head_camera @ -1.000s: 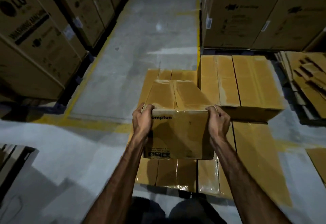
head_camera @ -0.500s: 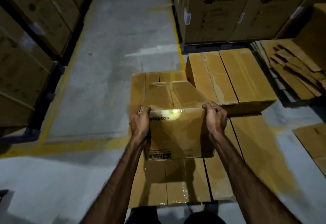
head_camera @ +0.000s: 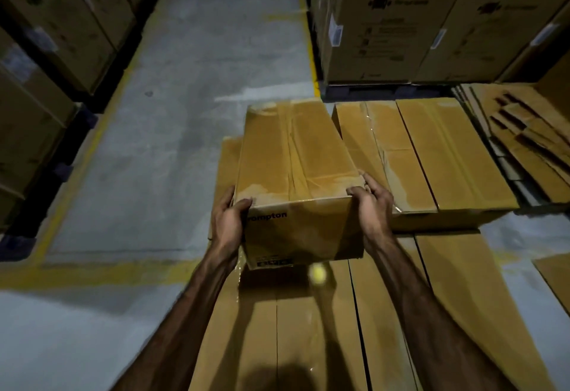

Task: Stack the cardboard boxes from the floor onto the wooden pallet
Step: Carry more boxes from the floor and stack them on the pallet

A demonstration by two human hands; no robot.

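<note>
I have a long brown cardboard box [head_camera: 296,175] gripped at its near end, one hand on each side. Its top is smooth and glossy with clear tape along the centre seam, a little creased; the near face reads "rompton" in dark letters, with a small barcode label at the bottom edge. My left hand [head_camera: 227,224] wraps the near left corner, thumb on the top edge and fingers curled round the side. My right hand [head_camera: 371,205] holds the near right corner the same way, thumb on top, fingers bent along the side wall.

The box hangs tilted over the left part of a flat layer of boxes [head_camera: 308,329], taped and shiny, which runs to the bottom edge of the view; I cannot see what carries that layer. Just right of my box, nearly touching it, two boxes [head_camera: 431,159] sit side by side as a second layer on the far right part of the stack.

Left of the stack the grey concrete floor [head_camera: 185,82] opens into an aisle edged with yellow lines [head_camera: 92,273]. Flattened cardboard sheets [head_camera: 530,144] lie at the far right. Tall cartons [head_camera: 401,20] behind read "WASHING MACHINE".
</note>
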